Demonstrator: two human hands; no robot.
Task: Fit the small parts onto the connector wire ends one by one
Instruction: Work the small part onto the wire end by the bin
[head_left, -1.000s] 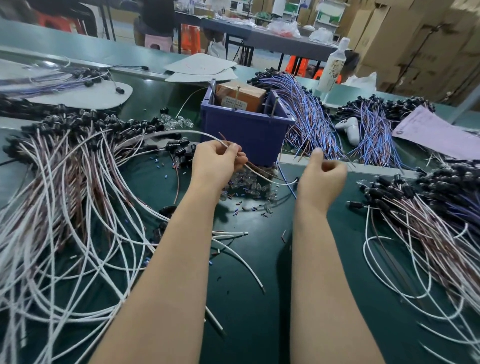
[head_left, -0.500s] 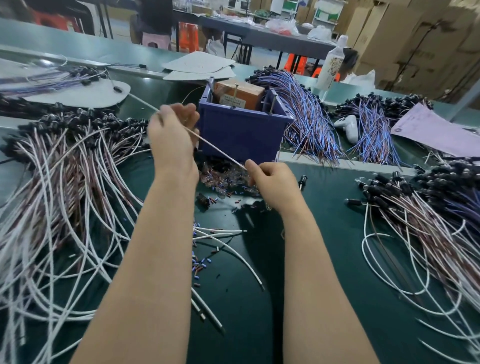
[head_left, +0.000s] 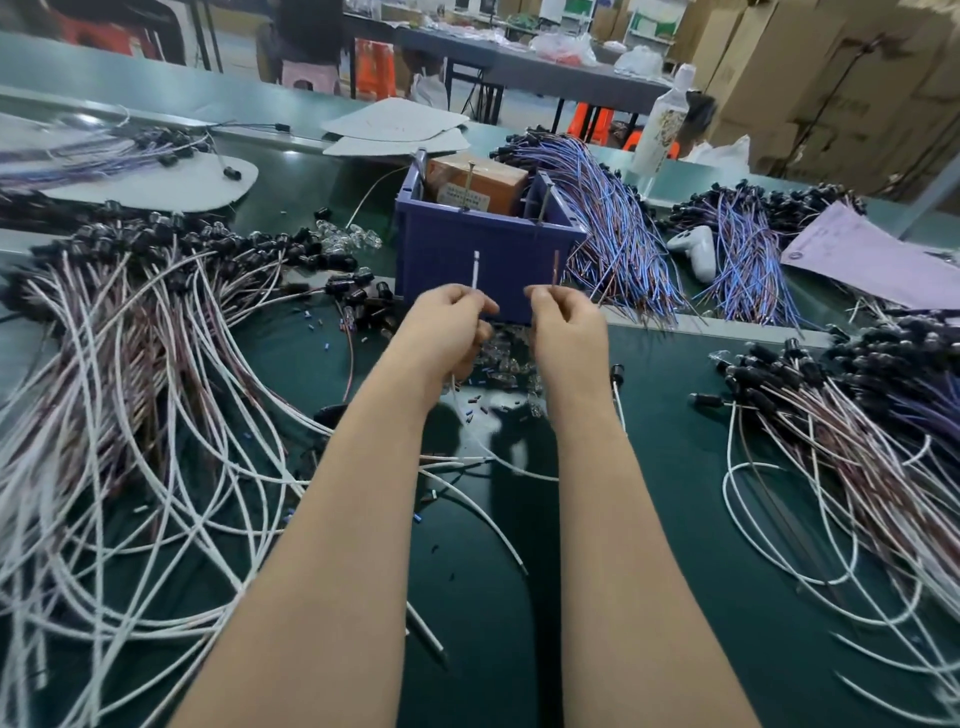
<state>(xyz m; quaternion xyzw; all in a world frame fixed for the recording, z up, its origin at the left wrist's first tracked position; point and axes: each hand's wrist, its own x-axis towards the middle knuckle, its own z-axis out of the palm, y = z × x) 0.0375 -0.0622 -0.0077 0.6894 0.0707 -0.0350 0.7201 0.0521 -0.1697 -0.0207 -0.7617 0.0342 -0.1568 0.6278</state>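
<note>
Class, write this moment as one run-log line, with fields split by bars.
step: wire ends held upright | left hand: pinches white wire | right hand: pinches brown wire | small parts: loose on mat under hands

Blue bin (head_left: 457, 260), dark green table (head_left: 675, 519), white wire end (head_left: 475, 270), brown wire end (head_left: 556, 267)

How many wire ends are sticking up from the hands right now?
2: a white wire end above the left hand, a brown wire end above the right hand.

Matt plastic bin (head_left: 467, 249) (cardboard inside)
</note>
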